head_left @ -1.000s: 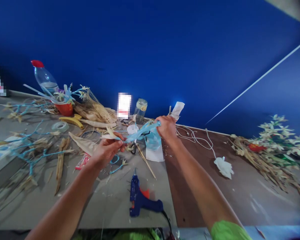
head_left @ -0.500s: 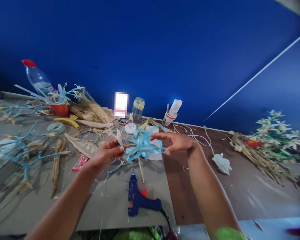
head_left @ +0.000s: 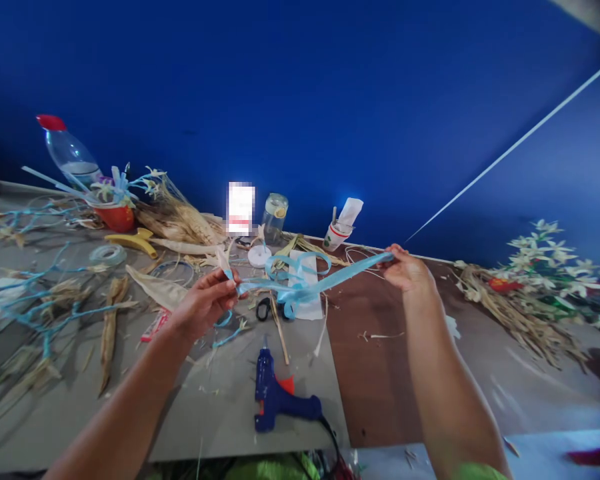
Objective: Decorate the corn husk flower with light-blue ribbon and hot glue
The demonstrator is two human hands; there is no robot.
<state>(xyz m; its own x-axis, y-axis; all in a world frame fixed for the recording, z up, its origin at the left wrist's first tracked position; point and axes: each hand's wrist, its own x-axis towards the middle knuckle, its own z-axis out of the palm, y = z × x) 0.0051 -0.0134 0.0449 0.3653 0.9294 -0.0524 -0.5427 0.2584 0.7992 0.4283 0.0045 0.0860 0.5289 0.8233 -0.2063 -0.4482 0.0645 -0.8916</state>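
Observation:
My left hand (head_left: 205,303) pinches a small pale husk flower (head_left: 224,261) together with one end of a light blue ribbon (head_left: 325,283). My right hand (head_left: 407,270) is closed on the ribbon further along and holds it taut out to the right, above the table. Loose loops of the same ribbon (head_left: 293,267) hang around the middle of the stretched length. Under the ribbon lie black scissors (head_left: 264,309) and a white sheet (head_left: 307,293).
A blue glue gun (head_left: 276,397) lies near the front edge with its cord trailing off. At the left are dried husks, blue-wrapped stems (head_left: 45,300), a tape roll (head_left: 109,254), a red cup (head_left: 115,217) and a plastic bottle (head_left: 65,150). A glass jar (head_left: 274,217) and paper cup (head_left: 336,235) stand at the back. Finished flowers (head_left: 550,280) lie right.
My right hand opened, then closed on the ribbon again and drew it far out to the right, stretching it straight. My left hand stayed put with the husk flower.

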